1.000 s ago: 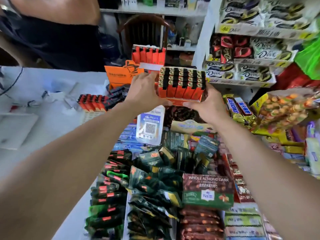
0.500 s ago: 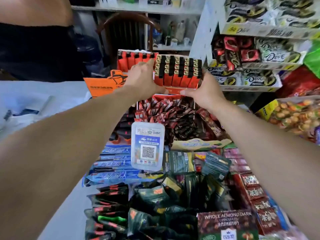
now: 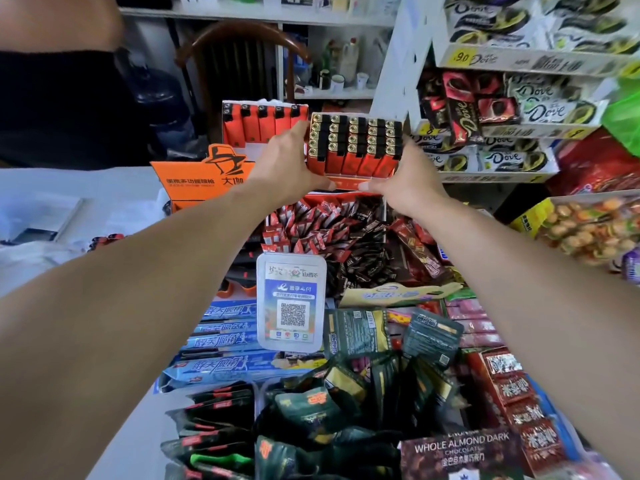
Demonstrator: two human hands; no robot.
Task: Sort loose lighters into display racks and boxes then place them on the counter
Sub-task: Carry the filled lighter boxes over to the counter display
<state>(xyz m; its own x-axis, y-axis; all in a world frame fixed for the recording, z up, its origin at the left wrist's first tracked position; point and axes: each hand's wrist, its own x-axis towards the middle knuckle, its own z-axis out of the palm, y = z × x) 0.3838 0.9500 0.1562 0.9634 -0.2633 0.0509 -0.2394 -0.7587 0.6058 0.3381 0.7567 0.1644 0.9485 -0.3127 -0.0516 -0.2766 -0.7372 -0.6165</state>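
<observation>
A display rack [image 3: 353, 150] packed with rows of orange lighters with black and gold tops is held at arm's length above the back of the counter. My left hand [image 3: 282, 168] grips its left side and my right hand [image 3: 408, 183] grips its lower right corner. Just behind and to the left stands a second rack of orange lighters [image 3: 265, 123]. An orange lighter box with a hat logo [image 3: 201, 180] sits left of my left hand. More loose orange lighters [image 3: 104, 241] peek out behind my left forearm.
A box of red and dark candy sachets [image 3: 329, 230] lies right under the held rack. A QR payment stand [image 3: 291, 303], blue wafer packs [image 3: 225, 341] and dark snack bags crowd the counter. Chocolate shelves [image 3: 502, 133] rise on the right. A person in black [image 3: 59, 98] stands back left.
Both hands have carried the lighter rack farther away over the snacks, toward the back beside the second rack. My view has moved forward with it.
</observation>
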